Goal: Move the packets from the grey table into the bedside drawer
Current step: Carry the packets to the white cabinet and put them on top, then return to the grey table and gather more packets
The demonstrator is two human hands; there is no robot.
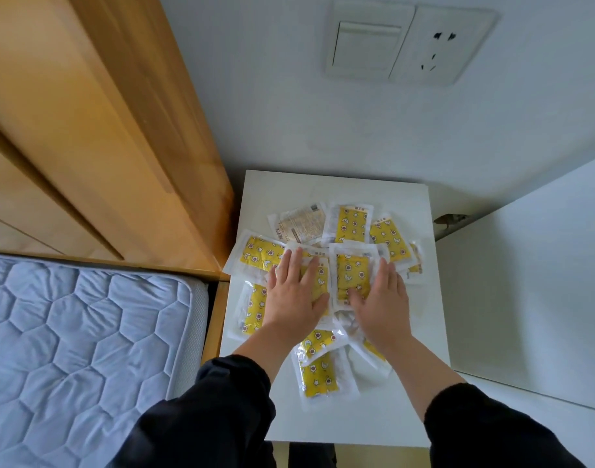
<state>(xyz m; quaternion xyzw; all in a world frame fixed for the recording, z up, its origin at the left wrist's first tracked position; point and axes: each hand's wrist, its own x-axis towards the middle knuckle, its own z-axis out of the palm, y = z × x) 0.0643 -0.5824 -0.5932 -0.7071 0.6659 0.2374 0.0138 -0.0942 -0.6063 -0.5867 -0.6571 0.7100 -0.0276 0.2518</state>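
So, basically nothing is done on this one. All the packets point(351, 224) I can see are lying on the surface point(323, 184), a messy overlapping spread of clear sleeves with yellow star-and-moon prints. One near the back is flipped to its beige label side. I count a dozen or so, but they overlap too much to be sure.

Both grips are bare hands coming out of dark sleeves. The left grip point(291, 292) lies flat on the middle of the pile, fingers straight and a bit spread, not curled round anything. The right grip point(378, 298) is just beside it, also flat and relaxed, resting on the packets next to a face-up yellow one. So both are open and just pressing or touching, nothing pinched or lifted.

My guess is this is the gather-them-up step, raking the pile together before a pickup. That's only a read, though.

The drawer isn't in view at all, so I can't say whether it's open or where it sits. The bed point(87, 332) is off to the left, and there's a wall switch point(367, 45) up top.

Left to do: pretty much the whole job.
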